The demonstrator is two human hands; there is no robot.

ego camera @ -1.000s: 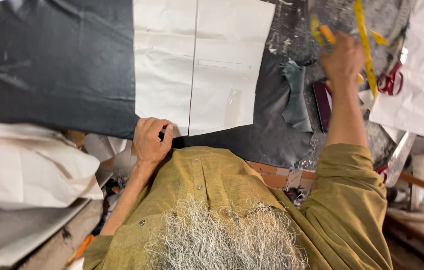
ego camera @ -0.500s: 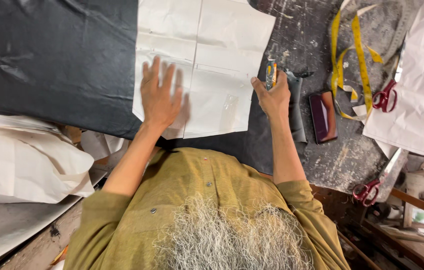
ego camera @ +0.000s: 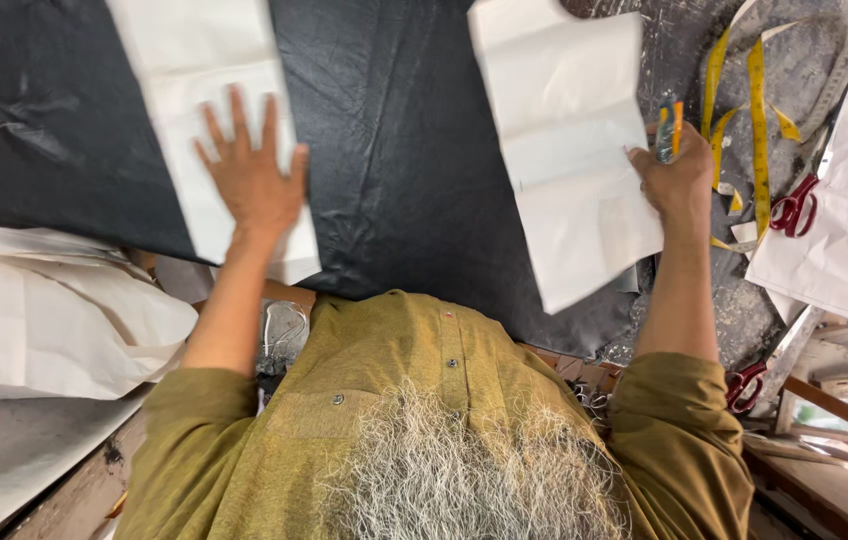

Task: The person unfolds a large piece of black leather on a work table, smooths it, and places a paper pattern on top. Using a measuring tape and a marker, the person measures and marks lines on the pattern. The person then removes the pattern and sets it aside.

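My left hand [ego camera: 249,178] lies flat with fingers spread on a white paper piece [ego camera: 206,90], pressing it onto a black leather-like sheet [ego camera: 394,150]. My right hand [ego camera: 679,180] is closed around a small blue and yellow marker-like tool [ego camera: 668,128]. It also touches the right edge of a second white paper piece [ego camera: 564,140]. That piece looks slightly lifted and blurred, and whether the fingers pinch it I cannot tell. A wide strip of the black sheet shows between the two papers.
A yellow tape measure [ego camera: 756,110] and red-handled scissors [ego camera: 794,208] lie on the worn table at the right, beside a large white sheet [ego camera: 844,240]. Another pair of red scissors [ego camera: 744,385] sits near the table edge. White cloth [ego camera: 34,320] is piled at the left.
The two paper pieces, side by side before, now lie apart. My left hand slid one to the left. My right hand came back from the tape measure and moved the other to the right.
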